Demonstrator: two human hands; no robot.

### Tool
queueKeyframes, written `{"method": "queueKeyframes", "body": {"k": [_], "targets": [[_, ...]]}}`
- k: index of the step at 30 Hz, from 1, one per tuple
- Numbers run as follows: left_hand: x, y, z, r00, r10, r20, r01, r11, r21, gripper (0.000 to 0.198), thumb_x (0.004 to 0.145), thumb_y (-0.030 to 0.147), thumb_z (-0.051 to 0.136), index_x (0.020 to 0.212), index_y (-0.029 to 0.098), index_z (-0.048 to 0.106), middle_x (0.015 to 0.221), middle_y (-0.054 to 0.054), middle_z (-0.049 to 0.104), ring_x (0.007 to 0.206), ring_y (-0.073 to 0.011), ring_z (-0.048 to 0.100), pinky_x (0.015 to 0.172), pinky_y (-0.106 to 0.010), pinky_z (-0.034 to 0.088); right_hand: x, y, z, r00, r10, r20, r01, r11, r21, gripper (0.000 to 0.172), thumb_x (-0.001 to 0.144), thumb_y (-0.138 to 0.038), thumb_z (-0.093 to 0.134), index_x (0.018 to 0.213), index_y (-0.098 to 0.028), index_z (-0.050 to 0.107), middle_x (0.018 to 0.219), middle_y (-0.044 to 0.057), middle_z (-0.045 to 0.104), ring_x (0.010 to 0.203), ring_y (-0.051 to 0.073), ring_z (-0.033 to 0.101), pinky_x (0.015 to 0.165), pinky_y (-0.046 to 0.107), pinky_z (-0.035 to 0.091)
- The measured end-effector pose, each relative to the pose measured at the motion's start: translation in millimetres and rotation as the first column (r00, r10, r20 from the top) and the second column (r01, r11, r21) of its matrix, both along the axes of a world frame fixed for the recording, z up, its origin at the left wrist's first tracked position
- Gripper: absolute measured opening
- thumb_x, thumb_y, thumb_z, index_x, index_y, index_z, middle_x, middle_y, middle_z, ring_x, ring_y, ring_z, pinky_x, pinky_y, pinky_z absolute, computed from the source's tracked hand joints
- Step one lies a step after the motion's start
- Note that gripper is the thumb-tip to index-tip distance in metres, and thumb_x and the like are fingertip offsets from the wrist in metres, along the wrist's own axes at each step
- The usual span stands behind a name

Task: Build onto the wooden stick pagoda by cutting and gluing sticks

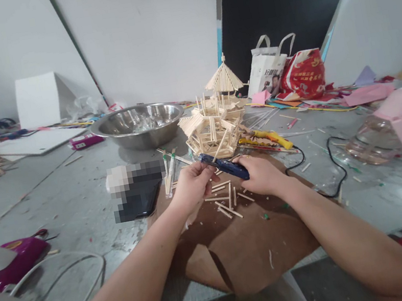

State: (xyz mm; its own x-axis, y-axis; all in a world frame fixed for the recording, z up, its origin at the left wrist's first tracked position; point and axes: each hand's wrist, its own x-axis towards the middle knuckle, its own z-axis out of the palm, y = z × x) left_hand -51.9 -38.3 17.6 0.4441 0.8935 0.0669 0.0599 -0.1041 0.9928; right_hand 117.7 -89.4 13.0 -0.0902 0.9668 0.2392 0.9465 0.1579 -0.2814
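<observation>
My right hand [262, 175] is closed round a dark blue glue gun [224, 166], whose nozzle points left toward my left hand [191, 186]. My left hand pinches a thin wooden stick [219, 146] that slants up toward the gun's tip. Both hands hover over a brown sheet [241, 247] strewn with several short cut sticks [226, 203]. Just beyond the hands stands a wooden stick pavilion model [216, 116] with a pointed roof.
A steel bowl [138, 125] sits behind left. A yellow tool [271, 138] and black cable [333, 163] lie right. A dark phone [143, 197], bundled sticks [169, 174], bags [288, 73], pink paper [369, 92], a magenta object [17, 255] and white boards surround the grey table [57, 196].
</observation>
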Motion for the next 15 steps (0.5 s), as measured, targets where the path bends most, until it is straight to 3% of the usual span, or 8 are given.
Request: {"method": "queueKeyframes", "body": {"k": [7, 11, 15], "targets": [[0.3, 0.3, -0.2, 0.996, 0.05, -0.067, -0.047, 0.998, 0.052, 0.026, 0.067, 0.035, 0.052, 0.052, 0.015, 0.048, 0.035, 0.005, 0.044, 0.028, -0.0033, 0.031, 0.031, -0.016, 0.02, -4.2, -0.5, -0.4, 0.998, -0.044, 0.034, 0.044, 0.999, 0.01, 0.029, 0.064, -0.027, 0.048, 0.091, -0.018, 0.052, 0.086, 0.006, 0.06, 0.078, 0.02, 0.055, 0.064, 0.026, 0.036], [-0.3, 1.2, -2.5, 0.982, 0.097, -0.161, -0.061, 0.975, 0.213, 0.03, 0.071, 0.038, 0.046, 0.051, 0.016, 0.049, 0.036, 0.005, 0.042, 0.032, -0.005, 0.032, 0.035, -0.018, 0.023, -7.9, -1.7, 0.4, 0.998, -0.054, 0.041, 0.054, 0.998, 0.013, 0.024, 0.065, -0.027, 0.047, 0.087, -0.019, 0.054, 0.079, 0.006, 0.061, 0.072, 0.019, 0.055, 0.059, 0.025, 0.034], [-0.3, -0.2, -2.3, 0.95, 0.209, -0.234, -0.105, 0.914, 0.392, 0.028, 0.073, 0.034, 0.042, 0.051, 0.017, 0.049, 0.042, 0.003, 0.046, 0.042, -0.0088, 0.041, 0.044, -0.019, 0.029, -10.2, -2.2, -0.3, 0.995, -0.087, 0.056, 0.088, 0.996, -0.011, 0.018, 0.066, -0.026, 0.047, 0.081, -0.019, 0.054, 0.075, 0.005, 0.061, 0.069, 0.018, 0.054, 0.058, 0.025, 0.032]]}}
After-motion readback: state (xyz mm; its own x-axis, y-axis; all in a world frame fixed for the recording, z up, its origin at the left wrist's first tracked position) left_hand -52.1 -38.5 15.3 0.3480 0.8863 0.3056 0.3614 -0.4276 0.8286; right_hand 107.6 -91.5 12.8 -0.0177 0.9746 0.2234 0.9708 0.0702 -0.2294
